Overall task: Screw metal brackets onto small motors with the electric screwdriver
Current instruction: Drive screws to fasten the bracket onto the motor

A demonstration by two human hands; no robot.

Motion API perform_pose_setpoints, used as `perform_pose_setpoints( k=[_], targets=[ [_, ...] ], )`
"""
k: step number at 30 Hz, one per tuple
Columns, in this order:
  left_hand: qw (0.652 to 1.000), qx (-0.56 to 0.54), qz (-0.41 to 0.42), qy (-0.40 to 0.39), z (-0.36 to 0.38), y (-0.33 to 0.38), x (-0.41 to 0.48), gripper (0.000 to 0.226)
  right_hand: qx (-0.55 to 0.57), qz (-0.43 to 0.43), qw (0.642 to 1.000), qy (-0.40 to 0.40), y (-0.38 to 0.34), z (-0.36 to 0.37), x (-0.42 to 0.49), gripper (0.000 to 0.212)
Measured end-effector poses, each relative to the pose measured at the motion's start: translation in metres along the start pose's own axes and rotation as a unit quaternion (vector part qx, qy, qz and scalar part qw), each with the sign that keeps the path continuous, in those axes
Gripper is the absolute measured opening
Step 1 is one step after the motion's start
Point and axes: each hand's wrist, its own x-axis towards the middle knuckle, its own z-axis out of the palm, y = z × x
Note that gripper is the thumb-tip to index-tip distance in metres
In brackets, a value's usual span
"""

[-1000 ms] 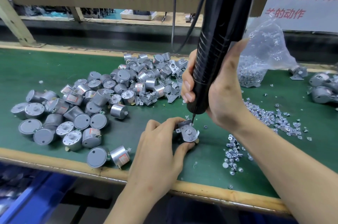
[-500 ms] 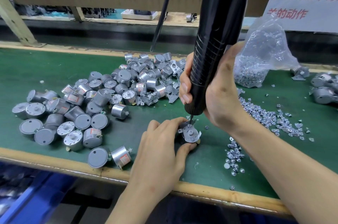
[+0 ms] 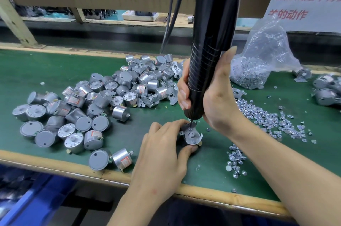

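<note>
Black and upright, the electric screwdriver (image 3: 208,50) sat gripped in the right hand (image 3: 219,96), fingers (image 3: 181,95) wrapped round its barrel, its bit touching the metal bracket (image 3: 190,126) atop a small motor (image 3: 192,137). The left hand (image 3: 162,154) pinched that motor between thumb and fingers, just below the right hand. Loose motors (image 3: 88,107) lay heaped left of both hands; screws (image 3: 267,117) scattered right.

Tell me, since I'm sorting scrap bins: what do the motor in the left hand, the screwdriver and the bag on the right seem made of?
The motor looks like metal, perhaps plated steel: dull silver sheen. The screwdriver seems to be black moulded plastic, semi-gloss and ribbed. The bag is thin clear plastic film: crinkled, glinting, contents showing through.
</note>
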Motion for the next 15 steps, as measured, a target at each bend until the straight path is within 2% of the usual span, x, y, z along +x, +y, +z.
perform_pose_setpoints(
  k=[15],
  targets=[
    [1.0,0.005,0.01,0.011,-0.0009,0.0026,0.0008,0.039,-0.002,0.019,1.0,0.019,0.0045,0.0008,0.0013,0.07]
  ],
)
